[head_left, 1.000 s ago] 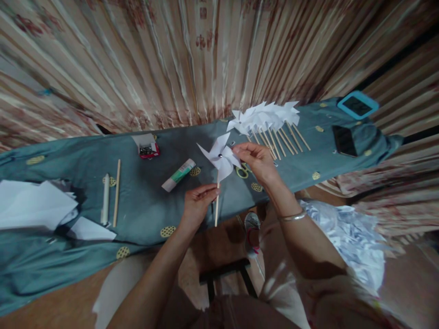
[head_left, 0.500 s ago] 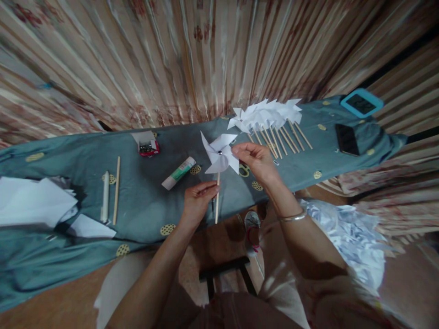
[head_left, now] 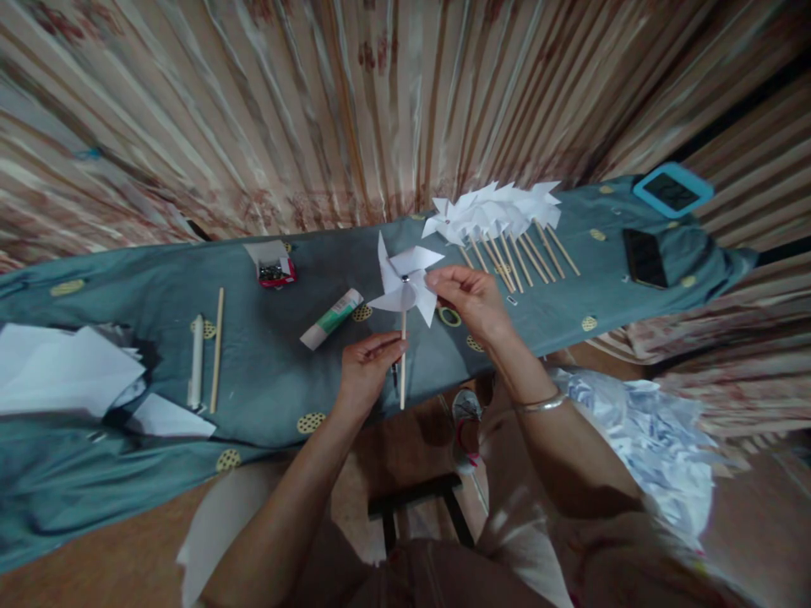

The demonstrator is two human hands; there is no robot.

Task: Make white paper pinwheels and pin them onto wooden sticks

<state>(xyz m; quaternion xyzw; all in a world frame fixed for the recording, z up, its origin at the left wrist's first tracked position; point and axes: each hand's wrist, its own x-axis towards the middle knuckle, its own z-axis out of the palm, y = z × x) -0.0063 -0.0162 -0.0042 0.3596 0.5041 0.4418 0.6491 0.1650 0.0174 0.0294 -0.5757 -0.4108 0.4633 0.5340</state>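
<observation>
A white paper pinwheel (head_left: 407,291) on a wooden stick (head_left: 403,371) is held upright over the front part of the table. My left hand (head_left: 371,363) pinches the stick below the blades. My right hand (head_left: 469,295) is at the right side of the blades, thumb and fingertips pressed together at a blade's edge. A dark pin head sits at the pinwheel's centre. Left of it lies a green and white glue stick (head_left: 331,319), with an open red box of pins (head_left: 274,272) farther back. Several finished pinwheels (head_left: 498,213) lie in an overlapping row behind my right hand.
On the teal cloth (head_left: 266,371), a pale pen-like tool (head_left: 197,363) and a loose stick (head_left: 217,350) lie left, beside white paper sheets (head_left: 63,371). A roll of tape (head_left: 449,317) is near my right hand. A phone (head_left: 644,257) and blue-framed device (head_left: 672,190) lie right; crumpled paper (head_left: 652,447) is below.
The pinwheel's blades have turned a little on the stick. Both hands have stayed nearly in place, the left on the stick and the right at the blades.
</observation>
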